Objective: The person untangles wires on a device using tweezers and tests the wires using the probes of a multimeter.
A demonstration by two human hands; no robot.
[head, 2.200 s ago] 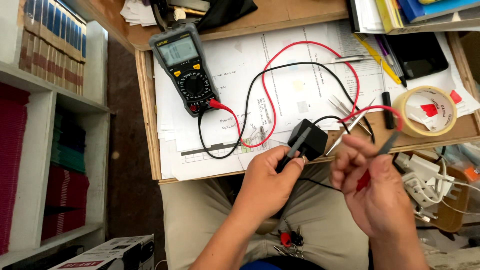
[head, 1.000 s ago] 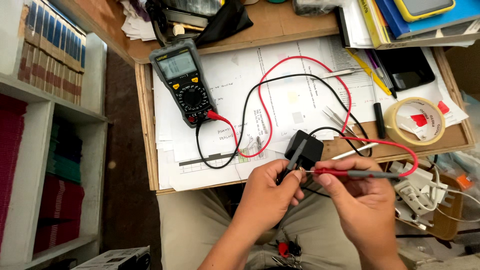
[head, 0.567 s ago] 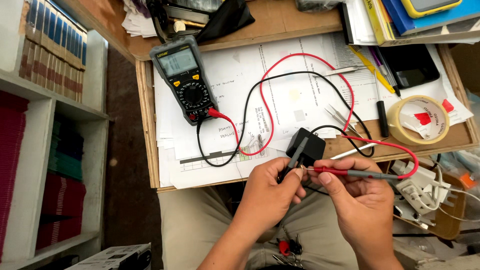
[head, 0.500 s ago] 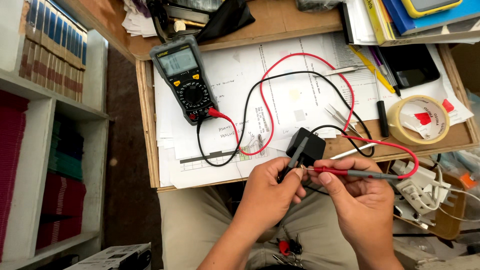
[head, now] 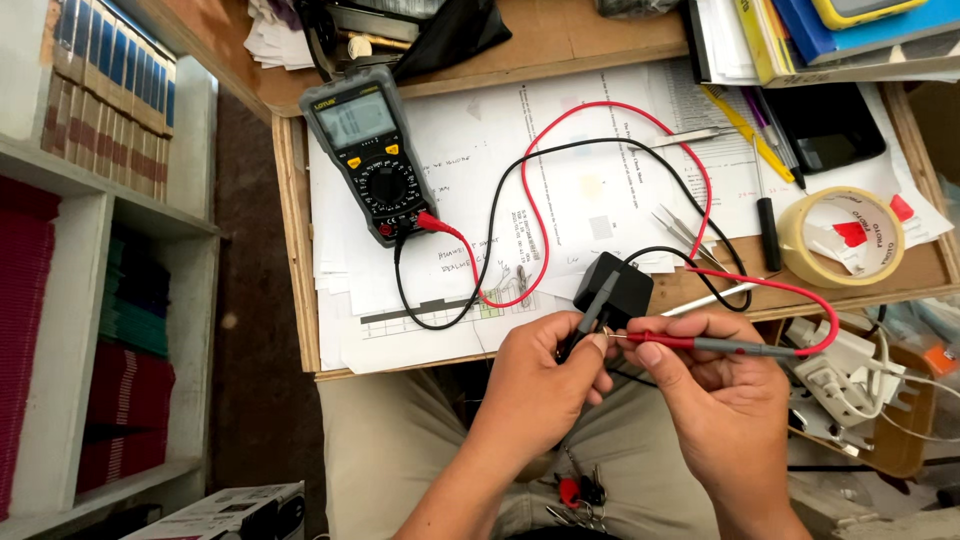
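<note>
Seen from above: a wooden bench (head: 300, 250) spread with white printed papers (head: 590, 180), crowded at the far edge with books and stationery. To the left, a white bookshelf (head: 60, 330) stacked with red and green volumes.

On the papers, a grey and black multimeter (head: 368, 155), rectangular, with a round dial and pale screen. From it, a red lead (head: 530, 215) and a black lead (head: 500, 200), both thin, limp and looping. At the right, a flat roll of cream masking tape (head: 842, 236), metal tweezers (head: 680, 232) and pens.

At the near edge, held above the lap: a small black power adapter (head: 618, 288), boxy, hard matte plastic, probably light and rigid, best gripped by its flat sides.

Left hand (head: 535, 385) closed around the adapter's lower end together with the black probe (head: 598, 297), a slim stiff rod. Right hand (head: 725, 400) pinching the red probe (head: 700, 345) pen-style, its sharp metal tip close to the adapter. Hands close together, nearly touching. Probe tips fine and likely to slip; plastic shafts the safe hold.
</note>
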